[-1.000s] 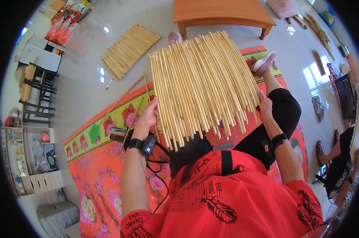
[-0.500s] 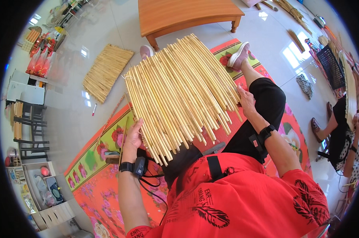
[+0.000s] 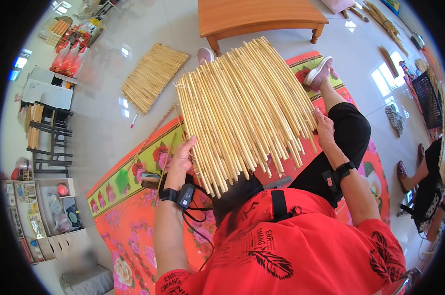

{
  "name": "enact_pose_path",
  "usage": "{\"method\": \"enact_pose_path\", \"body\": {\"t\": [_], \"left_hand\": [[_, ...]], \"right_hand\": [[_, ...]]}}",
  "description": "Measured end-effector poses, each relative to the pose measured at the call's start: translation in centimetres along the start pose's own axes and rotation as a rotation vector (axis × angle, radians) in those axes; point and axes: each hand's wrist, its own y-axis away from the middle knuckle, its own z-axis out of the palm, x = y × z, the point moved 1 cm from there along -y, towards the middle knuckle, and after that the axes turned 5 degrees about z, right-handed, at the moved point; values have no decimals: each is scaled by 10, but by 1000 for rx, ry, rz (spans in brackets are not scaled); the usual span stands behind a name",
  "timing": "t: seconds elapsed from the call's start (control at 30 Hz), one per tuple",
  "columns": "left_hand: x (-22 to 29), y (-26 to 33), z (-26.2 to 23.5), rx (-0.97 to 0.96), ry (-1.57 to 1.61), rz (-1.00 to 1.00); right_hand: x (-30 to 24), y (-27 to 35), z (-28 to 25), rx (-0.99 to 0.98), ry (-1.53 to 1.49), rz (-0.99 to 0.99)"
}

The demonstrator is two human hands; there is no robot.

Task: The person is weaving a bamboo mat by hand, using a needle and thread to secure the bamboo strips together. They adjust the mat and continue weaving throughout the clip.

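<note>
A mat of pale yellow reed stalks [image 3: 247, 108], tied side by side with thin string, is held up over my lap. Its stalk ends form an uneven lower edge, and a loose bit of string hangs at the upper left corner. My left hand [image 3: 184, 156] grips the left edge, thumb on top and fingers underneath. At the right edge, my right hand [image 3: 324, 129] holds the mat the same way, its fingertips partly hidden. A smaller, darker reed mat [image 3: 155, 76] lies on the floor at the far left.
A wooden table [image 3: 261, 19] stands ahead. Under me lies a red flowered cloth [image 3: 129, 221]. A marker [image 3: 134, 120] and a bundle of stalks [image 3: 387, 24] lie on the tiles. Shelves [image 3: 55, 211] are at left; another person [image 3: 424, 182] sits at right.
The whole view has shifted, so the scene sits further right in the picture. Both hands keep their hold on the reed mat, which stays nearly in place over my lap.
</note>
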Motion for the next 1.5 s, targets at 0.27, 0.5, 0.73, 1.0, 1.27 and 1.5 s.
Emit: {"method": "enact_pose_path", "body": {"t": [0.27, 0.5, 0.73, 1.0, 1.27, 1.5], "left_hand": [[-1, -6, 7, -27, 88, 9], [12, -2, 17, 1, 63, 111], [49, 14, 18, -125, 94, 185], [89, 31, 53, -174, 37, 290], [103, 43, 61, -197, -2, 295], [122, 54, 83, -196, -24, 378]], "right_hand": [[0, 0, 0, 6, -18, 13], [6, -6, -6, 32, -40, 39], [6, -8, 1, 18, -142, -43], [0, -2, -1, 22, -241, -17], [0, -6, -3, -42, -443, -65], [0, -7, -3, -35, -497, -56]]}}
